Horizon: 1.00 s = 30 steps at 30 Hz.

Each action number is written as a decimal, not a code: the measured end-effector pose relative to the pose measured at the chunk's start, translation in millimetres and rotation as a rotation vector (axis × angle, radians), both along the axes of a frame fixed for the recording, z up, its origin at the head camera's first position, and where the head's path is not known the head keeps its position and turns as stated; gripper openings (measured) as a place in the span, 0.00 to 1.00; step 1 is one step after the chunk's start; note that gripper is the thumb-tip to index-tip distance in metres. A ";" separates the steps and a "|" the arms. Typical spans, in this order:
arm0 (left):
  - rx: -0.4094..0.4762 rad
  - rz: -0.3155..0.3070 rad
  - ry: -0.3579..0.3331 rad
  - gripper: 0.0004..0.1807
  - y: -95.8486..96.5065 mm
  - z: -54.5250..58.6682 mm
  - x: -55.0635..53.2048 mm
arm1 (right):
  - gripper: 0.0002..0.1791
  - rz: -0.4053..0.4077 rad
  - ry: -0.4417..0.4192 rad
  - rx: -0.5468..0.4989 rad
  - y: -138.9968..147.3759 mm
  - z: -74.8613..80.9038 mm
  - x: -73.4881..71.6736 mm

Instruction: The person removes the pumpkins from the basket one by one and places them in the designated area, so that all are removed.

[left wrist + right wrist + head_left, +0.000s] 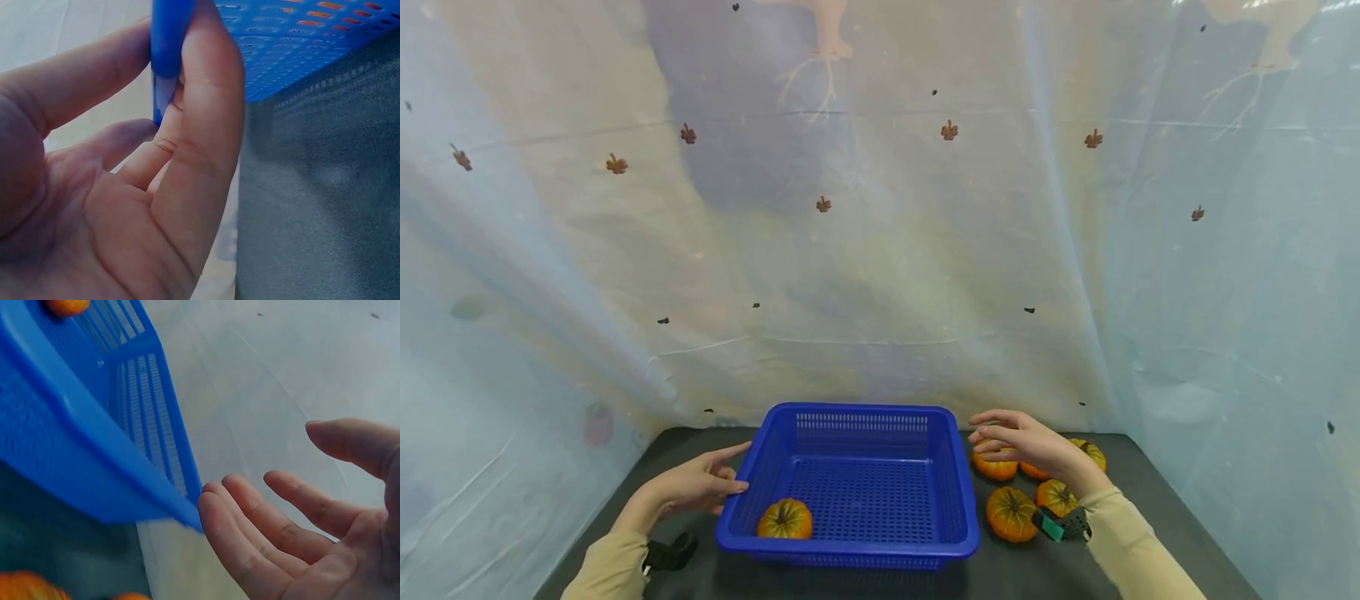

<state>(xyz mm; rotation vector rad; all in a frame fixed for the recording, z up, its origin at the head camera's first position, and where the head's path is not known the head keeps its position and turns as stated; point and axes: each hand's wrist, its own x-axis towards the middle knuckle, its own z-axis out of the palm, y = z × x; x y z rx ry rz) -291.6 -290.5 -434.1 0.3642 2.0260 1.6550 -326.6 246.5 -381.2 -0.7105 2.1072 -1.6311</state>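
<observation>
A blue plastic basket (850, 547) with slotted walls stands on the dark table, and one small orange pumpkin (785, 519) lies in its near left corner. At the basket's left side my left hand (688, 483) grips the rim; the left wrist view shows the blue rim (167, 56) between the fingers and thumb. My right hand (1033, 442) hovers beyond the basket's right edge, over a group of small pumpkins (1011, 515). Its fingers are loosely extended and hold nothing, as the right wrist view shows the bare palm (312, 544).
Several orange pumpkins sit right of the basket, one a yellow-green pumpkin (1092, 452) at the back, partly behind the right wrist. A printed, translucent sheet (880, 250) hangs behind the dark table (1120, 517) and along both sides.
</observation>
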 end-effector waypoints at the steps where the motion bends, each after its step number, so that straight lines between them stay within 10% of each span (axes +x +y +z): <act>1: -0.003 0.002 0.004 0.48 0.5 0.8 0.2 | 0.29 0.008 -0.003 -0.001 -6.1 -0.4 -1.3; 30: -0.053 0.029 0.033 0.48 4.3 5.1 3.1 | 0.20 0.196 -0.120 0.002 -160.1 -23.4 -19.3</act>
